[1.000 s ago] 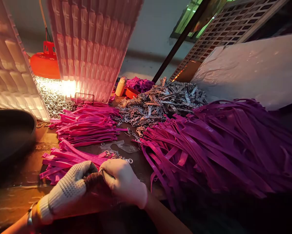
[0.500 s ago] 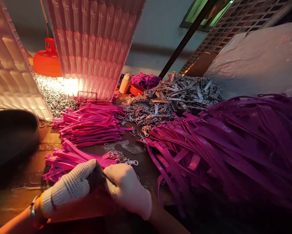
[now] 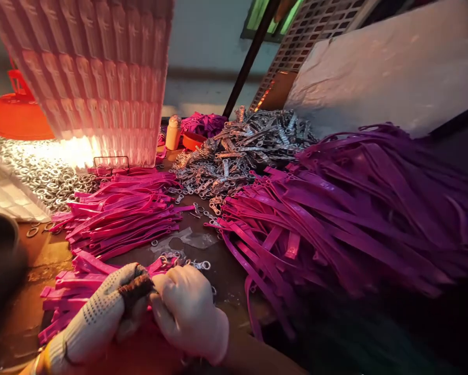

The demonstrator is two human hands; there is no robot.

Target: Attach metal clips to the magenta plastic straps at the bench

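Note:
Both hands meet at the lower middle, in front of a small bundle of pink straps (image 3: 72,286). My left hand (image 3: 105,307), in a knitted glove with dark dots and darkened fingertips, is closed, its thumb and fingers pressed together. My right hand (image 3: 189,307), in a smooth pale glove, is closed too, its fingertips against those of the left. What they grip between them is too small and hidden to name. Just beyond my right hand lie metal clasps (image 3: 200,264) on the dark tabletop (image 3: 230,271).
A pink strap stack (image 3: 128,213) lies ahead, a large purple strap pile (image 3: 335,208) right, metal clasps (image 3: 249,151) behind. Metal rings (image 3: 50,177) lie under a red lamp (image 3: 21,117) beside a corrugated panel (image 3: 112,78). A dark bowl (image 3: 3,265) stands left.
The view has turned right, so the surroundings appear further left. Both hands stay together; the left hand has tilted, showing more of its dark fingertips.

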